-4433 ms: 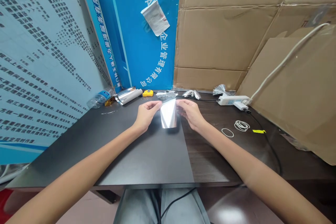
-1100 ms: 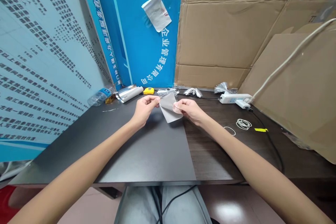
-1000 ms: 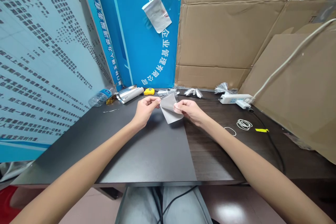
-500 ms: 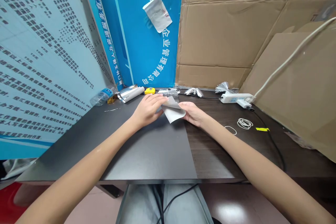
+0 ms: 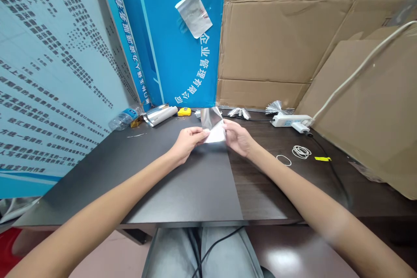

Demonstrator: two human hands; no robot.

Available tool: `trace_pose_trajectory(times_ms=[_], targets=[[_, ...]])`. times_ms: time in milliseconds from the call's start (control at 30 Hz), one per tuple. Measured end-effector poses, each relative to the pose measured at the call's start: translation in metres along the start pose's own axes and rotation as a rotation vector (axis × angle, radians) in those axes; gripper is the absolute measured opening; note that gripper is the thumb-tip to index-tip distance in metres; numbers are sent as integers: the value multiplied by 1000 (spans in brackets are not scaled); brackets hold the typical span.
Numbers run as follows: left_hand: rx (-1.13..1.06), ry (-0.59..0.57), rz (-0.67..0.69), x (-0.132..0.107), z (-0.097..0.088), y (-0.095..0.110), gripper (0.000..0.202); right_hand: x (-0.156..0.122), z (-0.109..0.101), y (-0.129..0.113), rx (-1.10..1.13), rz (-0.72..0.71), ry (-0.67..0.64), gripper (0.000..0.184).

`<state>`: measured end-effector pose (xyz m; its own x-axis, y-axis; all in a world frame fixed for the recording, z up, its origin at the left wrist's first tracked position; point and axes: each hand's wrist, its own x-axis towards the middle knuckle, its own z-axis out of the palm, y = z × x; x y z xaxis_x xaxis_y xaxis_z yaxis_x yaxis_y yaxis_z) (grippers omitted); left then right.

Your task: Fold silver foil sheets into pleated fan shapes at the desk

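A small silvery foil sheet [image 5: 215,134] is held up just above the far middle of the dark table, between my two hands. Its lower part shines white, while the upper part is greyer and stands up behind, with a fold or bend between them. My left hand [image 5: 187,142] pinches the sheet's left edge between thumb and fingers. At the right edge, my right hand [image 5: 238,138] grips it; some of those fingertips are hidden behind the sheet.
Along the back lie a plastic bottle [image 5: 125,118], a silvery-white roll [image 5: 162,116], a yellow tape measure [image 5: 184,112], bundles of silvery strips [image 5: 239,114] and a white power strip [image 5: 290,120]. White cord loops [image 5: 301,152] and a yellow tag [image 5: 322,159] lie right.
The sheet has turned, its upper part now standing up and the lower part catching light. My left hand has moved from the sheet's top down to its lower left edge.
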<state>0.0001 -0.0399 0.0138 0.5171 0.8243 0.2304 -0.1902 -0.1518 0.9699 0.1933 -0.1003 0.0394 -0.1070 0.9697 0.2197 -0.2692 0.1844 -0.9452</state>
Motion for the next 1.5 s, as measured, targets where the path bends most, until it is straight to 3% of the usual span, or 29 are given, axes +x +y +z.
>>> trace_pose_trajectory(times_ms=[167, 300, 633, 867, 1000, 1167, 1333, 1500], targets=[[53, -26, 6, -4, 5, -6, 37, 1, -1, 6, 18, 24, 53, 51], [93, -99, -4, -7, 8, -11, 41, 3, -5, 18, -82, 56, 189, 51], [210, -121, 13, -10, 13, -12, 46, 1, 4, 14, -88, -3, 233, 43], [571, -145, 223, -13, 5, 9, 35, 3, 0, 16, -237, -109, 236, 45], [484, -52, 325, -15, 5, 18, 38, 1, 3, 14, -366, -273, 168, 40], [337, 110, 408, -17, 12, 16, 32, -2, 8, 9, -444, -334, 97, 39], [292, 148, 428, -17, 14, 16, 29, -4, 7, 7, -458, -325, 87, 39], [281, 181, 391, -14, 12, 14, 31, -2, 4, 7, -437, -370, 160, 42]])
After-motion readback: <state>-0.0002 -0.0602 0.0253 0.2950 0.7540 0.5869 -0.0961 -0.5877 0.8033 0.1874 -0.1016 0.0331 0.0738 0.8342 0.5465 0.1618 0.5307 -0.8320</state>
